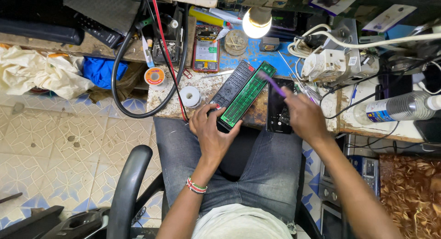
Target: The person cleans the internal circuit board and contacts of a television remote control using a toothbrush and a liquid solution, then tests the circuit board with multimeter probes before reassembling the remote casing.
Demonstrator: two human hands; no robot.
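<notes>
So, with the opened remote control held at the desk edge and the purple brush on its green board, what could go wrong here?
1. The left hand holds the opened black remote control with its green circuit board at the worn desk's edge; if the grip loosens, it may drop.
2. The right hand sweeps a thin purple brush beside a black phone lying flat; it could get pushed off.
3. The lit bare bulb hangs close above and may be hot.

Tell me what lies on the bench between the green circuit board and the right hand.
In the head view, a dark phone-like slab lies flat between the green circuit board and the right hand, which holds a purple brush over the board's far end.
</notes>
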